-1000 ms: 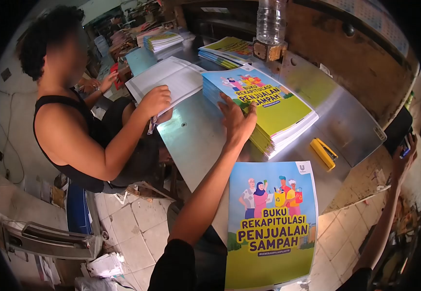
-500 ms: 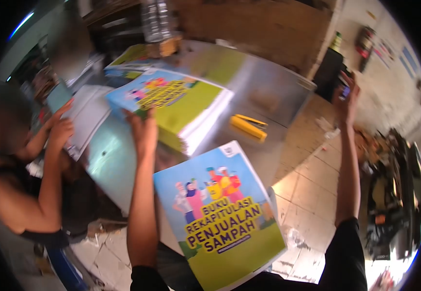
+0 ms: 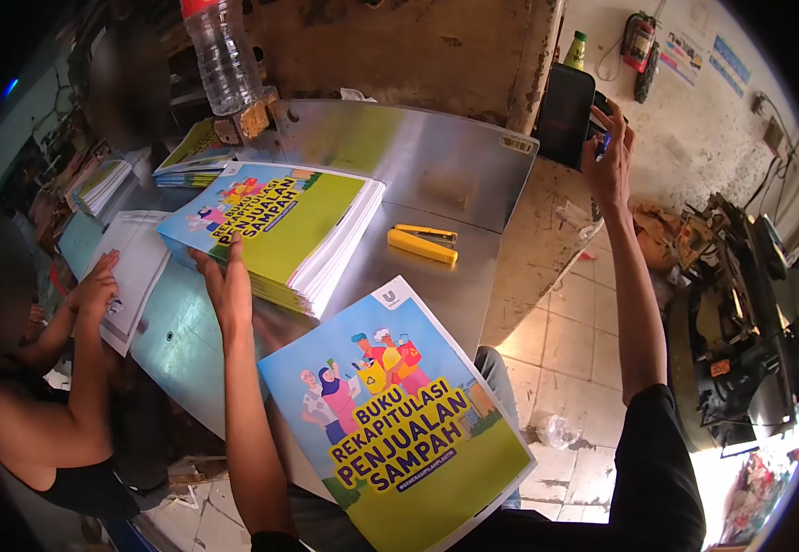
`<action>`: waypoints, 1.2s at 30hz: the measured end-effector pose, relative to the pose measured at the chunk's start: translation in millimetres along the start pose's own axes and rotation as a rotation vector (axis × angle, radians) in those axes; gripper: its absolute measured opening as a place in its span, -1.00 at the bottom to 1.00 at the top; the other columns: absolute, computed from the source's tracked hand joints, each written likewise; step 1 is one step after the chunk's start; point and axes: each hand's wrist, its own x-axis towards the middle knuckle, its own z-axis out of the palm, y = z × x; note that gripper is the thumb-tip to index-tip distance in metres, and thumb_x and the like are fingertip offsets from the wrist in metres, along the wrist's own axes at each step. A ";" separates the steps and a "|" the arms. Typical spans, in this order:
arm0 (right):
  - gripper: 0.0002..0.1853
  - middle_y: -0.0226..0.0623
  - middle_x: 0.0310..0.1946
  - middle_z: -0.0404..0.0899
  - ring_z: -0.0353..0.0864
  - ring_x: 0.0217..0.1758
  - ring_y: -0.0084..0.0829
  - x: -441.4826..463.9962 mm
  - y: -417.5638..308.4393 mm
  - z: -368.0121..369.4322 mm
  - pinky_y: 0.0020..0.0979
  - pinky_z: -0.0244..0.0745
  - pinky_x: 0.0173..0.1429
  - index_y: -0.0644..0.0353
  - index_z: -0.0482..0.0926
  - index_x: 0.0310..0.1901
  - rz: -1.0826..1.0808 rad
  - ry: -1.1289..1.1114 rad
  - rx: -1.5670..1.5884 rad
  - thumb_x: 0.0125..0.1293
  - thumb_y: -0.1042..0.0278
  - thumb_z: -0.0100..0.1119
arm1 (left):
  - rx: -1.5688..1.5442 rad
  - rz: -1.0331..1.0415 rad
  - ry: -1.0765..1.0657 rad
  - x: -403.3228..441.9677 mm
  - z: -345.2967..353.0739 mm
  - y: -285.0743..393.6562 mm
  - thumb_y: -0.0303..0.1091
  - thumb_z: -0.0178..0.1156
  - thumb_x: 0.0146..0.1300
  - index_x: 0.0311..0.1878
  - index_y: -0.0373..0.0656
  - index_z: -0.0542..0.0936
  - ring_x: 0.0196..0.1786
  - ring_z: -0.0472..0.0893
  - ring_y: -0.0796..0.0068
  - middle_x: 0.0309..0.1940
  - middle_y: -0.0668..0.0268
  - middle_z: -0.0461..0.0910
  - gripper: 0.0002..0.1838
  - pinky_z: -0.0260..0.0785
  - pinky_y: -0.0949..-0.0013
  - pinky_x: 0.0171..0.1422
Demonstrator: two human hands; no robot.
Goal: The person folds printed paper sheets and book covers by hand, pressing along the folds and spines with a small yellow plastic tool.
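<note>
My left hand (image 3: 226, 287) touches the near left edge of a thick stack of booklets (image 3: 321, 230), fingers apart. The top booklet has a blue and green cover with yellow-backed lettering. Over my lap lies another booklet (image 3: 399, 432) with the same cover, and neither hand is on it. My right hand (image 3: 609, 166) is raised at the far right, beside a black upright object (image 3: 565, 115). Its fingers curl around something small with a bluish-purple spot, too small to name. A yellow stapler (image 3: 424, 245) lies on the metal table (image 3: 427, 189), right of the stack.
More booklets (image 3: 192, 152) lie behind the stack. A clear plastic bottle (image 3: 223, 60) stands at the back. At left, a co-worker's hands (image 3: 97, 287) rest on white sheets (image 3: 132, 253). A fire extinguisher (image 3: 638, 41) hangs on the wall; dark machinery (image 3: 735, 359) stands right.
My view has turned to the right and steadied. The co-worker's hands have lowered from a raised light-blue item onto the sheets. My left hand stays at the stack and my right stays raised.
</note>
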 end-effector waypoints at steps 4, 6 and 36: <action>-0.17 -0.38 0.34 0.58 0.34 0.38 -0.13 0.2 1.8 0.3 -0.12 0.26 0.56 0.03 0.12 0.56 -0.011 0.007 -0.030 0.21 0.63 0.04 | 0.002 -0.013 0.008 5.9 0.8 -6.8 0.14 0.26 0.41 0.65 -0.43 -0.27 0.74 -0.12 0.08 0.71 -0.11 -0.22 0.19 -0.20 0.22 0.75; -0.16 -0.39 0.35 0.58 0.34 0.39 -0.13 0.0 1.5 0.8 -0.13 0.27 0.56 0.03 0.12 0.56 -0.004 0.006 -0.022 0.21 0.63 0.04 | -0.018 -0.021 -0.010 3.7 0.2 -4.9 0.14 0.26 0.41 0.65 -0.43 -0.27 0.74 -0.11 0.08 0.71 -0.11 -0.21 0.19 -0.19 0.22 0.74; -0.17 -0.44 0.38 0.57 0.33 0.45 -0.15 -1.1 6.3 1.3 -0.14 0.22 0.58 0.03 0.13 0.58 -0.016 -0.053 -0.026 0.25 0.64 0.04 | 0.006 0.038 -0.009 14.3 -0.6 -18.5 0.02 0.23 0.47 0.63 -0.50 -0.24 0.72 -0.10 -0.12 0.63 -0.37 -0.12 0.09 -0.13 0.15 0.72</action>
